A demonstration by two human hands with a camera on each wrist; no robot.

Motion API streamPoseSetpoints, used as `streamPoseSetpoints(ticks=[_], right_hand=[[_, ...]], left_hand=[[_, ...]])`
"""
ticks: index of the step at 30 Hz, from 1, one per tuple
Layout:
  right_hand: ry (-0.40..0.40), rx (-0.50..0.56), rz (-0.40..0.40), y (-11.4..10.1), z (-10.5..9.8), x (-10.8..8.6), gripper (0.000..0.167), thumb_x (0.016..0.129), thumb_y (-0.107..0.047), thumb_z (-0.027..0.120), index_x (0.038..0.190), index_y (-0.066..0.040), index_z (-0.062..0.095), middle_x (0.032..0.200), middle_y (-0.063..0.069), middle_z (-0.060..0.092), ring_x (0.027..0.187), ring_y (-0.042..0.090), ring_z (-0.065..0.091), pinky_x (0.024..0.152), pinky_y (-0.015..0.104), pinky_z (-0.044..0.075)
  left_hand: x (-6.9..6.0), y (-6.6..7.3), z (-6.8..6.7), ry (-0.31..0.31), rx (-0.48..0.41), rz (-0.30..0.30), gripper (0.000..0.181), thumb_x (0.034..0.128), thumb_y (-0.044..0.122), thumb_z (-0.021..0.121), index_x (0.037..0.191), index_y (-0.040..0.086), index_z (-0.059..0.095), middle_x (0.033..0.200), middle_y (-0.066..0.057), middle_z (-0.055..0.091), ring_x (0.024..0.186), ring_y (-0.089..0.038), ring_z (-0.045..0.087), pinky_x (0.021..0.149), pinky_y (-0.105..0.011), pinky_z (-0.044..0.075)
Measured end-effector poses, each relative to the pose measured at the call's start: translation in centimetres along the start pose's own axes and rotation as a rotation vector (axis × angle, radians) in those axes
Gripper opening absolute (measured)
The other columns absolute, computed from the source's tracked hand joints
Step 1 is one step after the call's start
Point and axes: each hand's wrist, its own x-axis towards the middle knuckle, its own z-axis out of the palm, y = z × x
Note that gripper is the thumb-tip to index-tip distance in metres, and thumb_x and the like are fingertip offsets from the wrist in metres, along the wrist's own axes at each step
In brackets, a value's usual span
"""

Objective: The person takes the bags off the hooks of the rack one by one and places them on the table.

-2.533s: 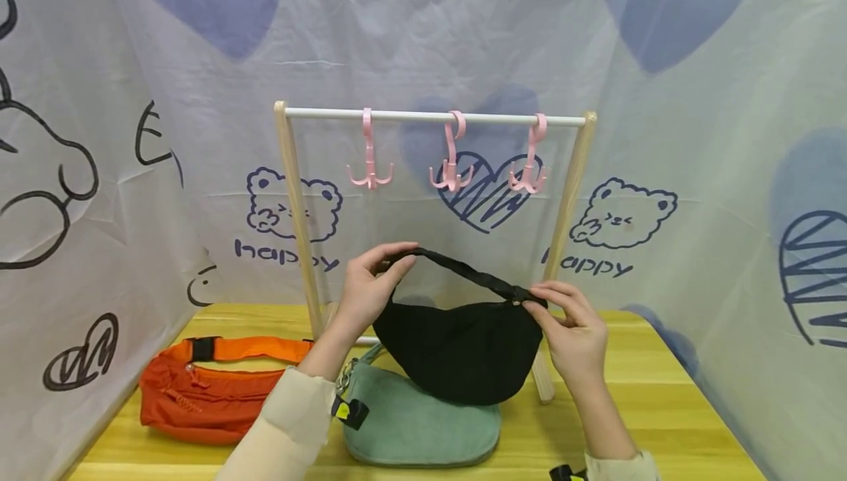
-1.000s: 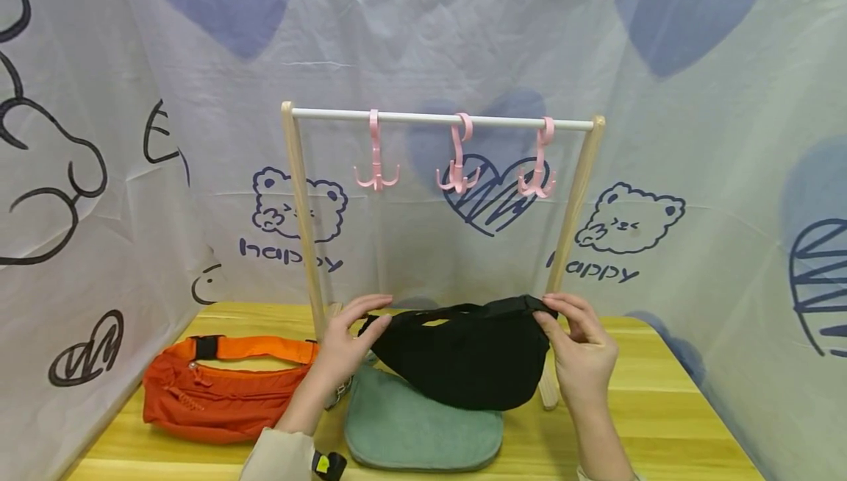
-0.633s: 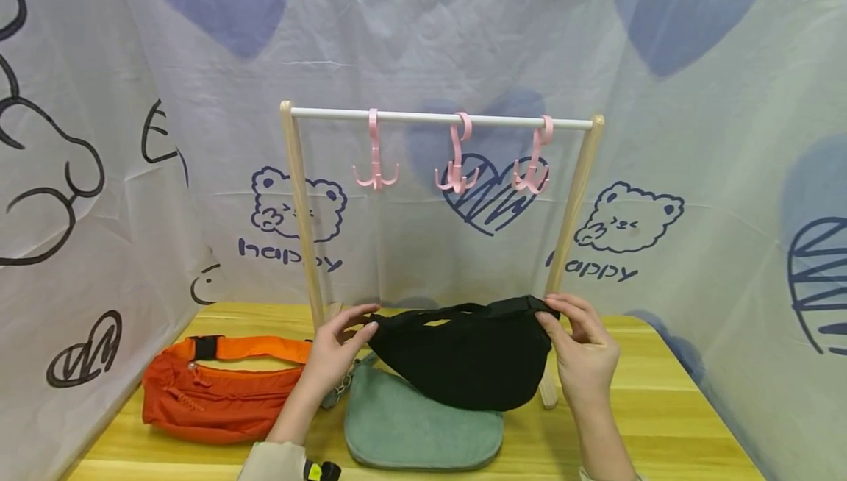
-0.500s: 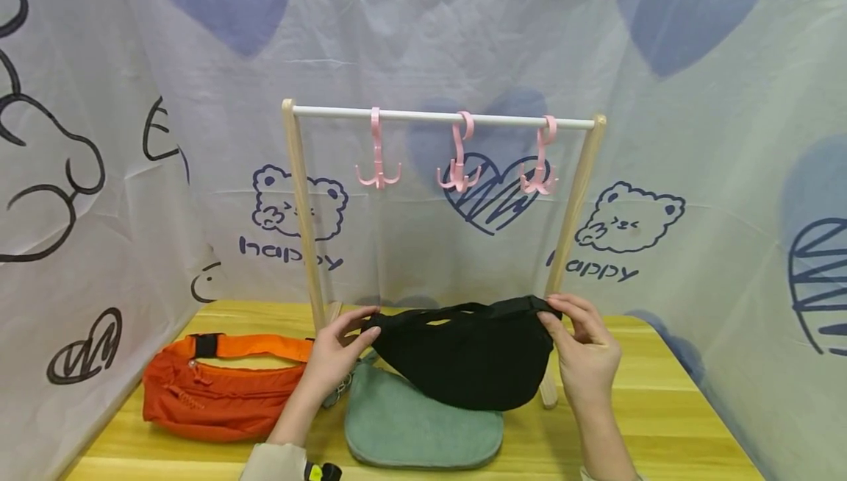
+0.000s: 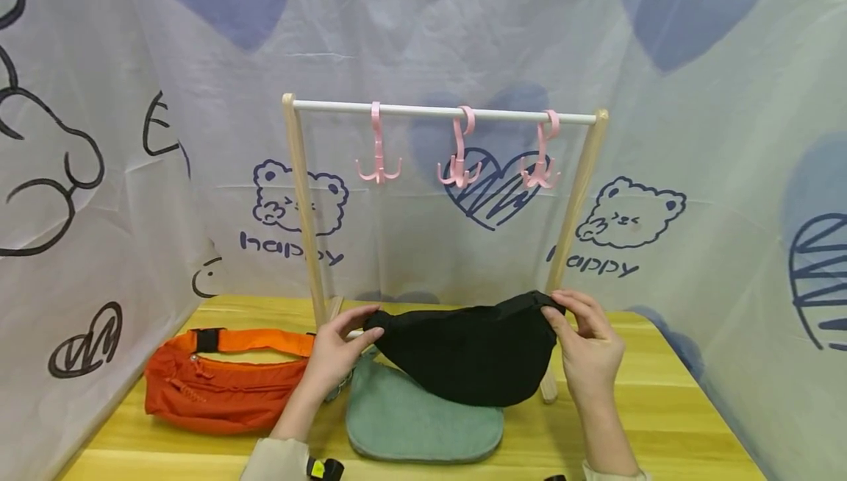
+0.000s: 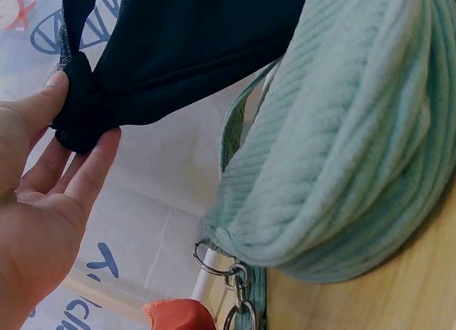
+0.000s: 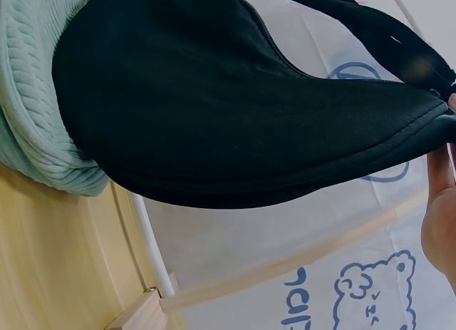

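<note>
A black crescent-shaped sling bag [image 5: 466, 356] is stretched between my two hands in the head view. My left hand [image 5: 334, 354] pinches its left end between thumb and fingers; the left wrist view shows that grip on the bunched fabric at the corner [image 6: 82, 102]. At the opposite end, my right hand [image 5: 591, 352] pinches the bag where the strap joins. The right wrist view shows the zipper [image 7: 274, 41] and a strap [image 7: 385, 41], with most of that hand cut off. Behind the black bag's lower edge, a green corduroy bag [image 5: 423, 422] is partly hidden.
An orange waist bag [image 5: 221, 396] lies on the wooden table [image 5: 662, 393] at left. Behind the bags stands a rack with a white bar [image 5: 423, 109] and wooden legs. Three pink hooks [image 5: 379, 150] hang from it. A printed cloth [image 5: 423, 40] forms the backdrop.
Since the oldest frame, my left hand has come down and left, from the raised strap to the bag's left end. The strap has dropped along the bag's top. My right hand shifted slightly right.
</note>
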Motion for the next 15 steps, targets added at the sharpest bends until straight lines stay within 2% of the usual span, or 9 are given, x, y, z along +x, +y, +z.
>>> streamPoseSetpoints(ticks=[5,12,15], right_hand=[[0.001,-0.008,0.013,0.0,-0.3,0.2,0.026,0.078,0.034,0.068,0.102,0.026,0.067,0.110,0.014,0.072,0.106,0.023,0.069,0.098,0.026,0.055],[0.010,-0.053,0.037,-0.1,-0.8,0.2,0.024,0.079,0.031,0.069,0.103,0.026,0.067,0.111,0.014,0.072,0.108,0.023,0.069,0.095,0.025,0.056],[0.015,-0.077,0.056,-0.1,-1.2,0.1,0.024,0.080,0.030,0.070,0.103,0.025,0.068,0.110,0.013,0.072,0.107,0.022,0.069,0.094,0.024,0.056]], left_hand=[[-0.1,0.4,0.0,0.017,-0.001,-0.011,0.038,0.0930,0.009,0.079,0.130,0.004,0.072,0.129,-0.015,0.071,0.120,-0.019,0.065,0.092,-0.020,0.055],[0.1,1.3,-0.5,0.017,0.012,-0.020,0.038,0.0939,0.014,0.079,0.131,0.007,0.072,0.132,-0.013,0.070,0.126,-0.027,0.063,0.093,-0.019,0.054],[0.1,1.7,-0.6,0.021,0.009,-0.021,0.038,0.0936,0.014,0.080,0.130,0.007,0.073,0.132,-0.013,0.069,0.125,-0.026,0.063,0.091,-0.021,0.056]])
